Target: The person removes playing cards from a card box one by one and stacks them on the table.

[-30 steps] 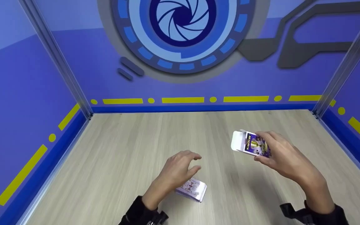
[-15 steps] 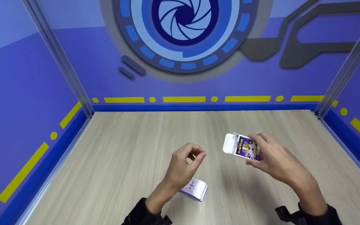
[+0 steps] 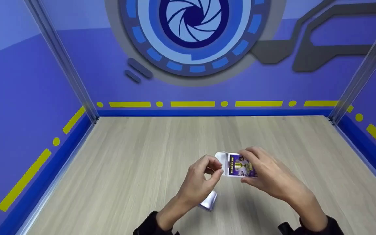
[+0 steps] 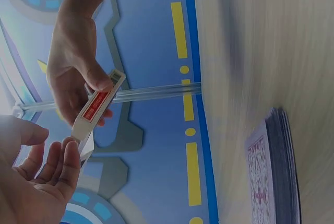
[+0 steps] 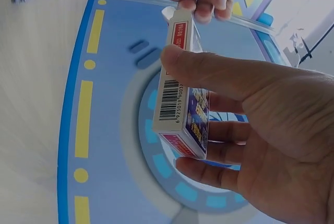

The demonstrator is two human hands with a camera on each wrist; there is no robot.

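One card box (image 3: 237, 167), raised above the desk (image 3: 126, 163): our right hand (image 3: 268, 174) clasps its edges, grip closed round it. Long axis crosswise, unfolded flap (image 3: 221, 157) facing our left hand (image 3: 198, 182), whose grip, loosely curved, thumb apart, lies at that end; contact uncertain. One card stack (image 3: 209, 200): on the desk, below the box.
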